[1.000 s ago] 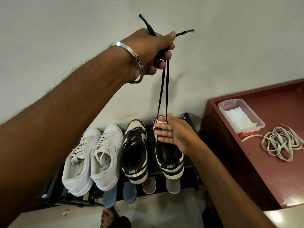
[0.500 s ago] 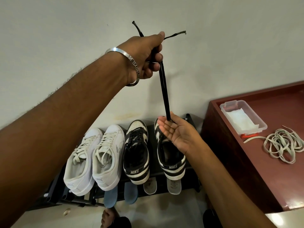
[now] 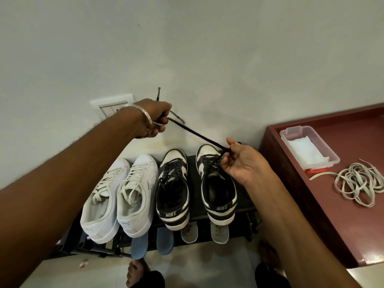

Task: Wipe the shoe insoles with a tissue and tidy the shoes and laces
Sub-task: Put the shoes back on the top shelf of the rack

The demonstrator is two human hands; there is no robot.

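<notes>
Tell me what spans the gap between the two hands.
In the head view, the black lace runs taut from the left hand down to the right hand.

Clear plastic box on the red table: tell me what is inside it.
The clear plastic box holds white folded tissue, seen through its open top. A red-orange part shows at its near end. Whatever lies beneath the tissue is covered.

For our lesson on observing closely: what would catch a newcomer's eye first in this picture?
The black lace stretched taut in mid-frame, gripped by the left hand near the wall and pinched by the right hand above the right-most black-and-white shoe. Below, four shoes sit in a row on a rack, and a tangle of pale laces lies on the red table at right.
</notes>
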